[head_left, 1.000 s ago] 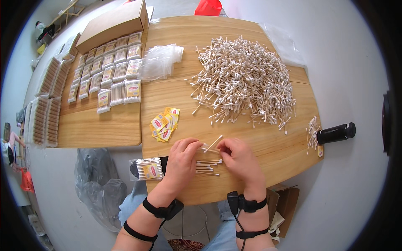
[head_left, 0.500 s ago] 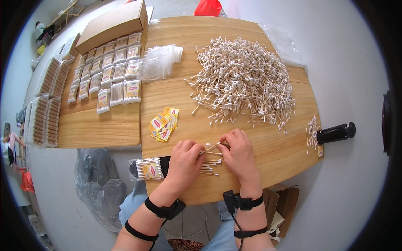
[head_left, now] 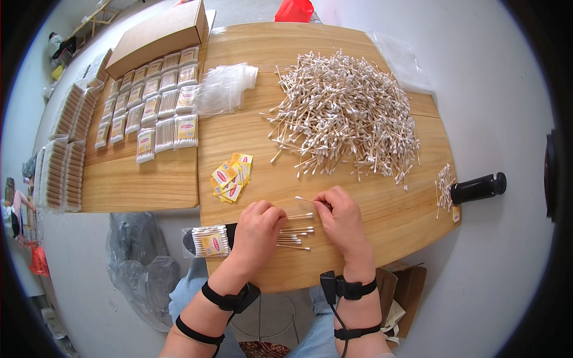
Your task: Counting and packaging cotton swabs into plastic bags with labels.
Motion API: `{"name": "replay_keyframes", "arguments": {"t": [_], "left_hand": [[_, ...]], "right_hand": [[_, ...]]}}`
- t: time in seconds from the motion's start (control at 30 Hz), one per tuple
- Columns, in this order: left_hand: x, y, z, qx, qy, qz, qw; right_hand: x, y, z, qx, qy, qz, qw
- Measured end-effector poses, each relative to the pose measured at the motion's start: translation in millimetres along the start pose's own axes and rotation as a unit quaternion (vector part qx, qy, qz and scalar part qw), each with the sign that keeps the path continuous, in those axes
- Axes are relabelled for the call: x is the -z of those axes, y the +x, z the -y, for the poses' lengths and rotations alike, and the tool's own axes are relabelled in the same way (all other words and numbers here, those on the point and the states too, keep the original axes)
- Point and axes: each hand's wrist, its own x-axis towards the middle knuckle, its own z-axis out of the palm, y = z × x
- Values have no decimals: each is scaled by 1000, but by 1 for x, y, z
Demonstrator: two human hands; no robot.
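My left hand is closed, its thumb and fingers pinching a cotton swab whose white tip points right. Below that swab several loose swabs lie side by side on the table, their left ends hidden by the hand. In the pinch of my right hand is another cotton swab, tilted, with its free tip toward the left. A clear bag of swabs with a yellow label lies left of my left hand, over a black object mostly covered.
A large heap of swabs covers the far right of the table. Label cards and clear bags lie left of it. Filled packs stand in rows beside a cardboard box. A black cylinder sits at the right edge.
My hands have drawn slightly apart. The right hand's swab now points up and left, clear of the left hand, which has shifted a little left and down.
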Motion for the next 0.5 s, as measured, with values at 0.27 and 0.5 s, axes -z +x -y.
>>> {"name": "replay_keyframes", "arguments": {"t": [0.27,0.5], "left_hand": [[-2,1,0,8,-12,-15,1000],[2,0,-6,48,-54,-24,997]], "right_hand": [[3,1,-2,26,-31,-7,999],[7,-1,8,92,-39,84,991]]}}
